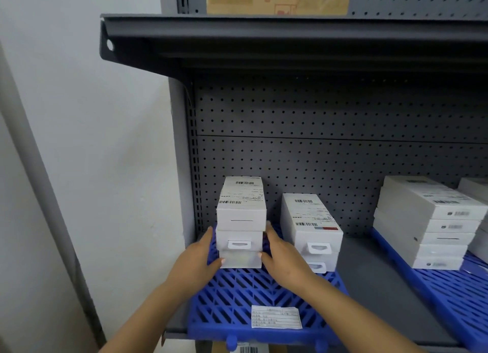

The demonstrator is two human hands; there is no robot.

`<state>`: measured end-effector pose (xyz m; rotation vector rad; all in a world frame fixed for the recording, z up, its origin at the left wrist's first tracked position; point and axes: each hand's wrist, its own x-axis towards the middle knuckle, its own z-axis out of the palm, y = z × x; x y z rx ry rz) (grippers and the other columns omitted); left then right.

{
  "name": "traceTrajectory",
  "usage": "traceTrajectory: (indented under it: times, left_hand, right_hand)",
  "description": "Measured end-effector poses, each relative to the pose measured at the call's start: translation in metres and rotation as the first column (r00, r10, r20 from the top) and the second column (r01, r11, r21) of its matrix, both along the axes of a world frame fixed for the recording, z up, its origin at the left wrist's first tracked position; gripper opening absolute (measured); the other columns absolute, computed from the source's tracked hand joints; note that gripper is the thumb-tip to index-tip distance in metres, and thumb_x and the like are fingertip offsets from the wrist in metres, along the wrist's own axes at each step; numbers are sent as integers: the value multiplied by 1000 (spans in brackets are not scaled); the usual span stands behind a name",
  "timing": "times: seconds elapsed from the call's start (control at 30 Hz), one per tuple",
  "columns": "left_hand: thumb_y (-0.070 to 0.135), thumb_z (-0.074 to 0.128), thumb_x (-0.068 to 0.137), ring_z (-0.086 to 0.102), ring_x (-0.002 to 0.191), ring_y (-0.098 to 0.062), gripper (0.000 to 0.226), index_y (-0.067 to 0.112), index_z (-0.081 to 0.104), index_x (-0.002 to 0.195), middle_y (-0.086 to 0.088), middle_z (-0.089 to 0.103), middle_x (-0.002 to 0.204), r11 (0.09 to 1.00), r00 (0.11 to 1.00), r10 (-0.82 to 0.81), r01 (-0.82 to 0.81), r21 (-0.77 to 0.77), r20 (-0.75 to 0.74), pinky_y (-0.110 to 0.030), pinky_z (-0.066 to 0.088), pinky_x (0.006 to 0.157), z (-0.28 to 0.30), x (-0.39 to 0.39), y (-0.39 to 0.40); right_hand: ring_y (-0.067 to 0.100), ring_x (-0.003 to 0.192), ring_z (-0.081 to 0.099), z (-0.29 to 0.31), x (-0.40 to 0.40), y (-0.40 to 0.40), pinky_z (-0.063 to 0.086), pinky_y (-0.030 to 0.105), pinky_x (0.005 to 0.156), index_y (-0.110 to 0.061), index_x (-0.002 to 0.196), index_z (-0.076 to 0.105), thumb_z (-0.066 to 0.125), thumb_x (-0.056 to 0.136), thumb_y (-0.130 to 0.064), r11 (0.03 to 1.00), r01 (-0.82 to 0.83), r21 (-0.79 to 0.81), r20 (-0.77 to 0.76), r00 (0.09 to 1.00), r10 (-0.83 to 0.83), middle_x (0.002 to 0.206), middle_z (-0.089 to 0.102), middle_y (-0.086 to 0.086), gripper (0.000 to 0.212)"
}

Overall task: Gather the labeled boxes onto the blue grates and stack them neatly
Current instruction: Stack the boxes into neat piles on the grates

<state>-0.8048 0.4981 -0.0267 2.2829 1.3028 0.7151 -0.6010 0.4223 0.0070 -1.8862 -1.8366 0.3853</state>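
Both hands (195, 257) flank barcode-labelled boxes (240, 220); print illegible.

Matt white card boxes (240, 220); glossy blue plastic grate (237, 297); matt grey perforated metal shelf back (317, 131).

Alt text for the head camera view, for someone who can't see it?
Two bare hands, left hand and right hand, press the sides of a three-box stack on a blue grate; a shorter stack stands beside it.
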Motion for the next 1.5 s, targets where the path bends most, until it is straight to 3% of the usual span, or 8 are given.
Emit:
traceTrajectory:
  times: [0.17, 0.3, 0.4, 0.53, 0.63, 0.77, 1.0, 1.5]
  left_hand:
    - [49, 59, 87, 37, 134, -13, 95, 33, -11, 149, 9, 30, 151, 999, 995, -24, 21, 30, 100, -30, 36, 106, 29, -6, -11]
    - [44, 55, 91, 59, 108, -13, 92, 43, -22, 143, 3, 57, 129, 994, 996, -34, 25, 108, 83, -27, 49, 90, 49, 4, -21]
    - [36, 56, 92, 62, 79, -12, 95, 49, -28, 137, -3, 64, 94, 983, 998, 12, -22, 180, 56, -32, 53, 74, 49, 10, -19]
    - [28, 53, 94, 55, 65, -11, 91, 46, -22, 142, 1, 53, 72, 971, 998, 56, -57, 231, 9, -26, 47, 61, 53, 14, -26]
    - [23, 49, 96, 55, 70, -14, 76, 39, -4, 148, 1, 53, 77, 958, 993, 105, -87, 272, -55, -30, 49, 64, 56, 15, -25]
    - [20, 48, 95, 58, 72, -16, 66, 35, 9, 146, -1, 60, 83, 959, 992, 112, -91, 270, -62, -36, 52, 68, 58, 16, -22]
    - [31, 47, 96, 59, 73, -16, 56, 38, 15, 142, 0, 63, 83, 956, 993, 88, -61, 286, -82, -39, 53, 70, 64, 11, -13]
    - [29, 57, 93, 60, 78, -10, 55, 46, 30, 138, 3, 63, 85, 970, 999, -23, 15, 243, 28, -28, 52, 75, 66, 6, -4]
  right_hand:
    - [16, 110, 55, 29, 0, -21, 44, 23, 85, -40, 146, -17, 47, 97, -24, 975, -15, 220, -138, 989, 47, 138, 46, -3, 82]
    - [2, 69, 49, 46, -4, -19, 36, 20, 57, -41, 148, -6, 43, 99, -28, 959, -91, 268, 65, 995, 76, 103, 58, -7, 71]
    - [15, 92, 56, 48, -7, -15, 35, 24, 68, -38, 149, 7, 44, 98, -26, 960, -104, 260, 122, 990, 75, 134, 51, 2, 64]
    - [14, 79, 46, 46, -9, -7, 39, 27, 66, -37, 148, 10, 45, 97, -19, 971, -51, 234, 152, 988, 15, 106, 55, 7, 64]
    - [14, 75, 46, 45, -10, -4, 40, 28, 65, -36, 148, 10, 45, 96, -17, 977, -34, 209, 164, 986, -1, 95, 52, 1, 65]
    - [15, 76, 42, 43, -11, -4, 33, 29, 62, -28, 150, 2, 42, 96, -13, 978, -30, 208, 270, 962, -28, 122, 54, 5, 69]
    - [20, 65, 46, 41, -11, -1, 30, 31, 54, -25, 149, -9, 41, 98, -22, 981, -15, 194, 383, 922, -62, 82, 49, 1, 71]
    - [10, 54, 43, 34, -8, -1, 29, 22, 46, -42, 145, -5, 41, 99, -24, 985, -29, 170, 143, 990, 4, 62, 47, -3, 68]
